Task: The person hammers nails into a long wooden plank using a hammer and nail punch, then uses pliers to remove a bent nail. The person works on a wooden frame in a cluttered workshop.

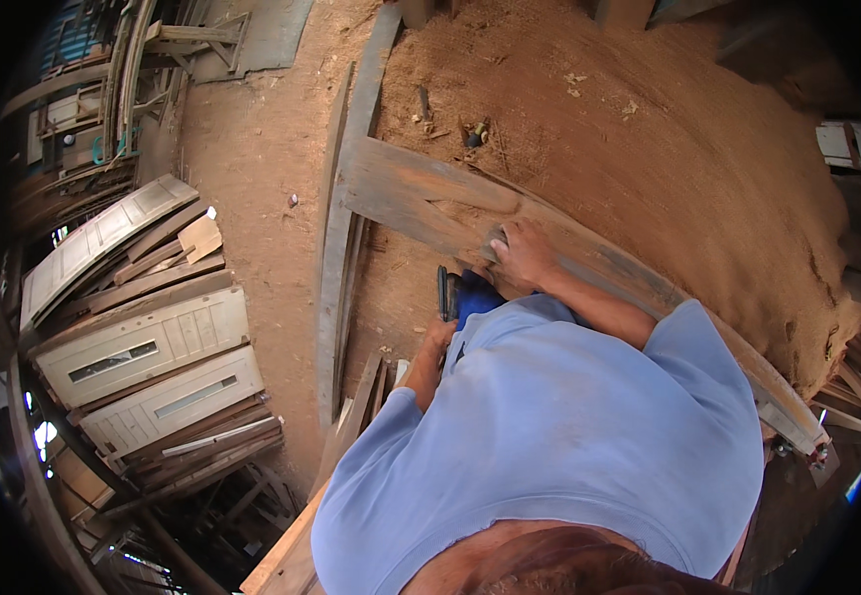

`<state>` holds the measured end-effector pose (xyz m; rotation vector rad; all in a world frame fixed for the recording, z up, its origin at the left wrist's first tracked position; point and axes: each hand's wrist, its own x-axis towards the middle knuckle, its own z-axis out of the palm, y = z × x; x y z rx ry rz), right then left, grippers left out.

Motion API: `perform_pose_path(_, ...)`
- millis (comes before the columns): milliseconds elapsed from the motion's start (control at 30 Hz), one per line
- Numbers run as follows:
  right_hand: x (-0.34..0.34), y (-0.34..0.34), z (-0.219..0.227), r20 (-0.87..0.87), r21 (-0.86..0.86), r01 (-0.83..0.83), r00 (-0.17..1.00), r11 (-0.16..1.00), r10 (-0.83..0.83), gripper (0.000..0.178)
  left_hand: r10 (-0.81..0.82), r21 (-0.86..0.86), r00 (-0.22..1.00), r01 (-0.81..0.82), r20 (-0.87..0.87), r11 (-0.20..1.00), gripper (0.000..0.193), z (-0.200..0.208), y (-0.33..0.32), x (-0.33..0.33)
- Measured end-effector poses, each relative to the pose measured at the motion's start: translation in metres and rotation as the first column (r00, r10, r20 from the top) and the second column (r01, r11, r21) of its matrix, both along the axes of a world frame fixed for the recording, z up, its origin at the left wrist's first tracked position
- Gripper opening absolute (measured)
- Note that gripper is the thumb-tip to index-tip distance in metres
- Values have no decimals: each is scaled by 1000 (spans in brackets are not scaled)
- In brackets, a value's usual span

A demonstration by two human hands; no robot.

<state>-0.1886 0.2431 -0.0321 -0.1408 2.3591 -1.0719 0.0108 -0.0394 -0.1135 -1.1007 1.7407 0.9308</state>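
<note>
My right hand (526, 255) rests on a long weathered wooden plank (430, 193) that runs from the upper left down to the lower right. Its fingers are bent over a small grey piece (494, 241) on the plank's face, whose kind I cannot make out. Close to my body, my left hand (437, 337) is closed round the lower end of a narrow black object (442, 290) that points away from me. Most of that object's shape is hidden. Dark blue cloth (477, 296) shows beside it, below the plank.
A long grey beam (334, 248) crosses under the plank's left end. Beyond the plank, a small dark and yellow tool (474, 135) lies on sawdust-covered ground (599, 119). Old white door panels (168, 337) and scrap wood are stacked at left; more timber (852, 387) lies at right.
</note>
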Motion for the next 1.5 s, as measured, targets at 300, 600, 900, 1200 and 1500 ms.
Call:
perform_pose_path(300,-4,-31,-12,-83,-1,260,962,966,-259,39,-50,89,982,67,-184,994,32,-60,-88,-4)
perform_pose_path(600,-92,-146,13,-356,383,452,877,805,-323,41,-377,101,912,395,-160,913,64,-96,-265,-30)
perform_pose_path(900,-172,-288,-44,-200,547,612,758,571,-621,53,-37,-98,991,24,-127,995,20,-15,-417,2)
perform_pose_path(1200,-192,-305,-44,-152,688,495,813,530,-563,54,560,-44,822,-559,104,828,20,-39,-464,21)
perform_pose_path(1500,-217,-312,-41,-51,767,450,755,458,-654,49,25,-3,999,-25,-39,1000,24,-65,-509,-98)
